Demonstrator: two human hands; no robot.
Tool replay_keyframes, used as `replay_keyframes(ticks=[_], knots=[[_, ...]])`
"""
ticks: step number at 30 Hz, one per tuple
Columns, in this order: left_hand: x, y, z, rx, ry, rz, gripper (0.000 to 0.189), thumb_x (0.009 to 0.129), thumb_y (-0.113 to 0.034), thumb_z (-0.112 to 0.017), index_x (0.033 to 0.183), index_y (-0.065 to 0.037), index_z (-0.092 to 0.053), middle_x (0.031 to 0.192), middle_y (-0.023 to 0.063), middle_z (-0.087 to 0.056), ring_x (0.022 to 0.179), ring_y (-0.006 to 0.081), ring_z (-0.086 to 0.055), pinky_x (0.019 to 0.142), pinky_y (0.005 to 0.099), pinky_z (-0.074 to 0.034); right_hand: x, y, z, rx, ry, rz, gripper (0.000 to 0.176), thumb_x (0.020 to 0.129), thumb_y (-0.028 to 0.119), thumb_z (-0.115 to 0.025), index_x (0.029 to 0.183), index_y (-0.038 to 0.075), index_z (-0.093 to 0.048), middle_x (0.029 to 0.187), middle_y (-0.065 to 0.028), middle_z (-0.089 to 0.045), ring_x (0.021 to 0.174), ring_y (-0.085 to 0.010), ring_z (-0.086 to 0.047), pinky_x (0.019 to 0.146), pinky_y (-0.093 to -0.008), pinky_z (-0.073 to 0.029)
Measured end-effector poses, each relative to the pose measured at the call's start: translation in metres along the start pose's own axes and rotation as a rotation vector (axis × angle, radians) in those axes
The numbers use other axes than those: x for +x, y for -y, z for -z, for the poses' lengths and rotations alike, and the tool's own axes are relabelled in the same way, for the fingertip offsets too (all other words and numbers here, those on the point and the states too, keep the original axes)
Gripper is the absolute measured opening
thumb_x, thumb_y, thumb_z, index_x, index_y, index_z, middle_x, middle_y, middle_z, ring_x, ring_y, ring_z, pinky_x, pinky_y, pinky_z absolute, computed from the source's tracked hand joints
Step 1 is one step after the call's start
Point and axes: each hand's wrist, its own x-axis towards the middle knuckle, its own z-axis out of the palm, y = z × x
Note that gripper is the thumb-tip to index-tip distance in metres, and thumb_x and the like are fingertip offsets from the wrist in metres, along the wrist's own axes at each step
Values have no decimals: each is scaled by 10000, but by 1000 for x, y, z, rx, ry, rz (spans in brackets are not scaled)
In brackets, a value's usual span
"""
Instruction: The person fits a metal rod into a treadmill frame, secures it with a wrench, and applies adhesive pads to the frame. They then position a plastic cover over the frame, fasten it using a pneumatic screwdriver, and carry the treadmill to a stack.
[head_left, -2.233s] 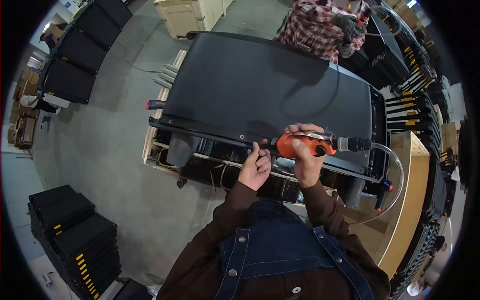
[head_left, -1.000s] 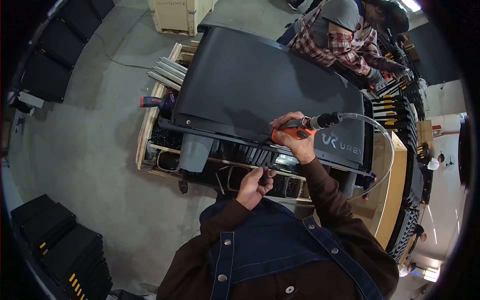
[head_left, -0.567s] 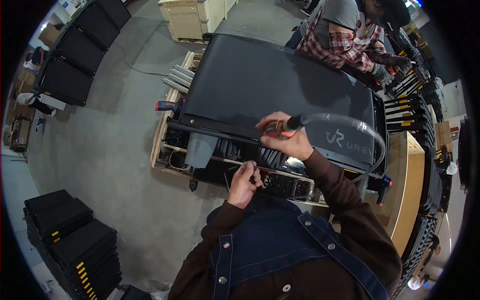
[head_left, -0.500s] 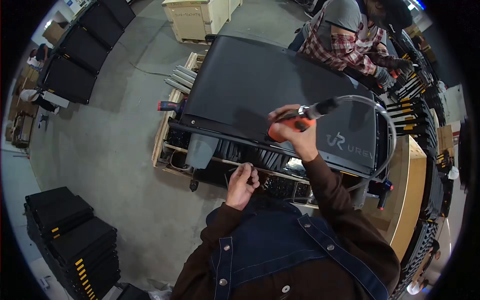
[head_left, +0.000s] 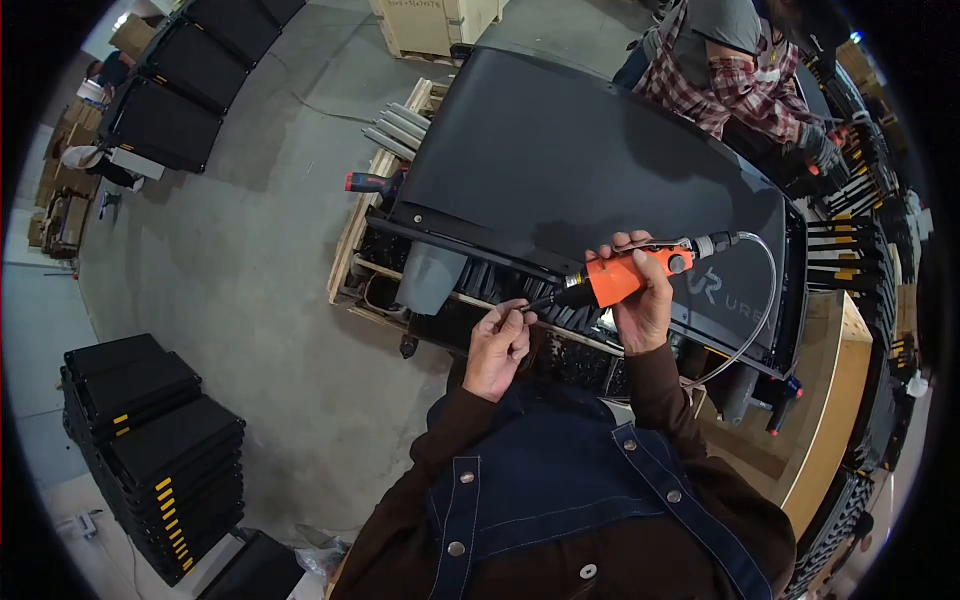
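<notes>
My right hand [head_left: 645, 312] is wrapped round an orange air screwdriver [head_left: 614, 283], held tilted with its bit pointing left and slightly down. A clear air hose [head_left: 768, 292] runs from its back end and curves down on the right. The fingers of my left hand [head_left: 493, 355] are pinched together at the tip of the bit; whatever small piece is between them is too small to name. Both hands are over the near edge of a large black panel [head_left: 570, 150] with a printed logo.
Beneath the panel stands a wooden crate [head_left: 345, 270] with dark parts and a grey cup-like container [head_left: 432, 280]. A red-and-black power tool [head_left: 370, 183] lies at its left. Across the panel a co-worker in a plaid shirt [head_left: 680, 90] works. Black stacked units [head_left: 150, 440] stand lower left.
The screwdriver has turned from pointing away to pointing left and down, and its bit now meets my left fingertips. My view has shifted a little, so the panel appears further right.
</notes>
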Motion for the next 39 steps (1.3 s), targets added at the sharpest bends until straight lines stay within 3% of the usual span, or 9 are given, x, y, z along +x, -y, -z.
replay_keyframes(ticks=[2, 4, 6, 10, 12, 17, 28, 31, 39], knots=[[2, -12, -3, 174, -47, -65, 233, 1003, -154, -618, 1184, -8, -601, 987, 69, -647, 738, 116, -574, 670, 231, -483, 5, -13, -5, -29, -44, -1, 230, 884, 125, -648, 1093, 88, -559, 1031, -77, -616, 964, -249, -600, 1026, -500, -460], [4, -24, -15, 901, -190, -558, 165, 996, -99, -604, 1109, 20, -621, 977, 94, -684, 788, 155, -671, 735, 266, -515, 11, -34, -6, 51, -203, 6, 188, 881, 141, -668, 1036, 88, -575, 1010, -69, -625, 947, -241, -603, 990, -482, -477], [10, -47, -14, 1042, -249, -645, 149, 993, -90, -601, 1066, 38, -623, 967, 92, -689, 887, 182, -702, 788, 284, -524, 19, -52, -15, 42, -299, -30, 168, 877, 148, -686, 997, 85, -585, 999, -66, -632, 932, -229, -607, 960, -473, -491], [41, -92, 21, 781, -218, -413, 156, 1010, -158, -602, 1104, -36, -630, 912, 22, -645, 684, 70, -561, 597, 203, -432, 47, -84, -57, -64, -240, 50, 199, 888, 146, -684, 1041, 83, -574, 1017, -83, -638, 950, -240, -614, 979, -475, -493], [55, -117, 28, -170, -83, 55, 166, 1030, -218, -576, 1121, -83, -613, 844, -15, -585, 581, 38, -408, 503, 185, -309, 61, -99, -85, -177, -122, 124, 271, 892, 114, -670, 1133, 62, -559, 1103, -110, -641, 993, -266, -619, 996, -484, -492], [99, -134, 46, -557, -11, 184, 280, 1059, -398, -465, 1091, -150, -592, 680, -70, -375, 510, 44, -319, 438, 216, -226, 93, -135, -141, -450, 199, 273, 368, 810, -46, -693, 1151, -22, -554, 1115, -186, -667, 1011, -276, -670, 967, -454, -522], [73, -138, 55, -417, -87, 429, 409, 1047, -490, -451, 934, -112, -561, 597, -67, -351, 474, 62, -322, 423, 231, -216, 126, -172, -169, -950, 572, 80, 268, 733, -12, -749, 970, 26, -632, 978, -96, -656, 891, -173, -660, 803, -311, -547], [59, -133, 56, -271, -152, 583, 394, 1057, -453, -454, 966, -82, -553, 625, -61, -322, 483, 66, -272, 435, 234, -190, 130, -177, -169, -1017, 602, 121, 314, 748, 31, -796, 992, 25, -599, 945, -106, -648, 916, -231, -674, 989, -461, -510], [45, -122, 68, -248, -217, 572, 382, 1051, -437, -481, 987, -70, -569, 634, -57, -343, 487, 60, -294, 443, 233, -202, 129, -173, -175, -1028, 582, 95, 366, 780, 54, -793, 1067, 27, -566, 1048, -141, -681, 997, -245, -672, 963, -422, -530]])
